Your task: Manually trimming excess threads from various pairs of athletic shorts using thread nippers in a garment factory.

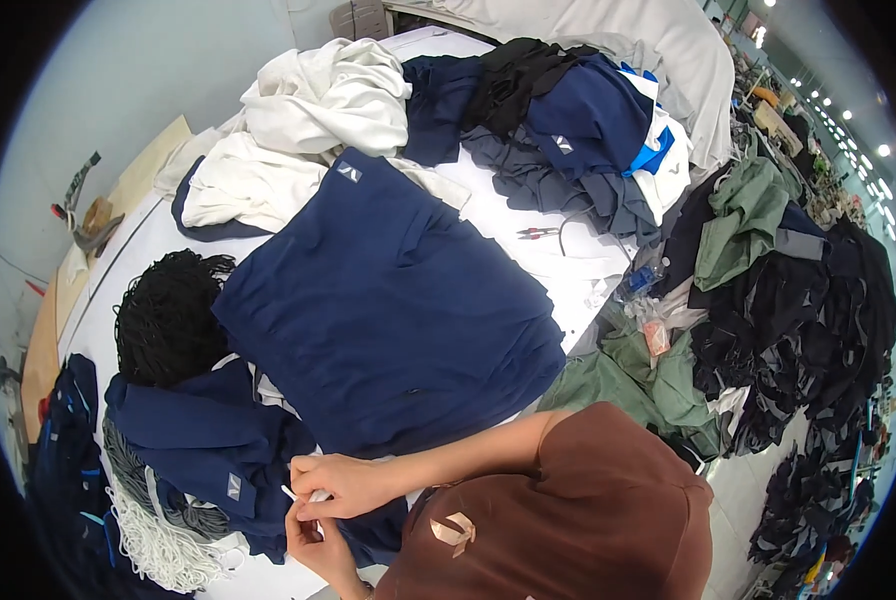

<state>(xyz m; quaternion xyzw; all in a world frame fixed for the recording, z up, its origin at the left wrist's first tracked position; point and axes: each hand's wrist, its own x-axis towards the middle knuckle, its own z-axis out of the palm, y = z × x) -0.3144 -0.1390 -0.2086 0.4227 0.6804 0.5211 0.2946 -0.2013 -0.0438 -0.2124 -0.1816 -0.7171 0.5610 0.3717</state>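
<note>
My right hand point(346, 484) reaches in across my brown shirt, its fingers pinched on a thin white cord point(290, 493) whose short end sticks out to the left. My left hand point(313, 545) sits just below it, also closed on the same cord, close against my chest. Both hands rest over a crumpled navy garment point(203, 430) at the table's near edge. A large folded navy garment point(388, 310) lies flat just beyond them. How the cord joins the garment is hidden by my fingers.
A bundle of black cords point(168, 315) and a heap of white cords point(163, 550) lie to the left. White garments point(308, 120), navy and grey piles point(568, 140) and small snips point(536, 232) lie farther back. Green and black clothing point(768, 290) is heaped on the right.
</note>
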